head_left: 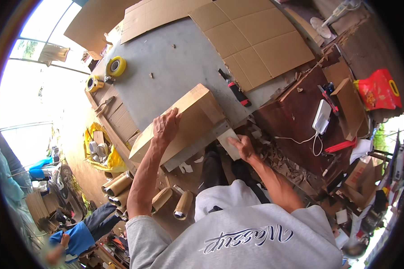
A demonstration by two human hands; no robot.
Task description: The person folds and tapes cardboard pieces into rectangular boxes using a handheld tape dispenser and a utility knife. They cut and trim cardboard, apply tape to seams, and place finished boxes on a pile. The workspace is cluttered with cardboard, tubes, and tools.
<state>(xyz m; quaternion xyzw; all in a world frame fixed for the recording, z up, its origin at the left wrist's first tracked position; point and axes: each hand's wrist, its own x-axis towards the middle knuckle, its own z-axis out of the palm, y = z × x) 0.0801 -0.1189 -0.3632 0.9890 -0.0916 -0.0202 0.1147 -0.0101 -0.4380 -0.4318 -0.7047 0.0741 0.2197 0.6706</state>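
A long closed cardboard box [196, 114] lies slantwise along the near edge of the grey table [152, 58]. My left hand [167, 126] is on its upper edge, fingers bent over the cardboard. At the box's right end my right hand [243, 147] grips a pale, flat rectangular piece [229, 142], thumb on top. That piece touches or lies very close to the box's lower corner; its exact kind is unclear. Beyond the box, a red and black utility knife [239, 93] rests on the table, apart from both hands.
Flat cardboard sheets [260, 45] cover the table's far side. Tape rolls [116, 66] and pliers [104, 104] lie left. Below stand brown paper-wrapped rolls [184, 206] and a yellow bag [107, 161]. A white device with a cable [321, 117] is right. Another person [78, 237] is lower left.
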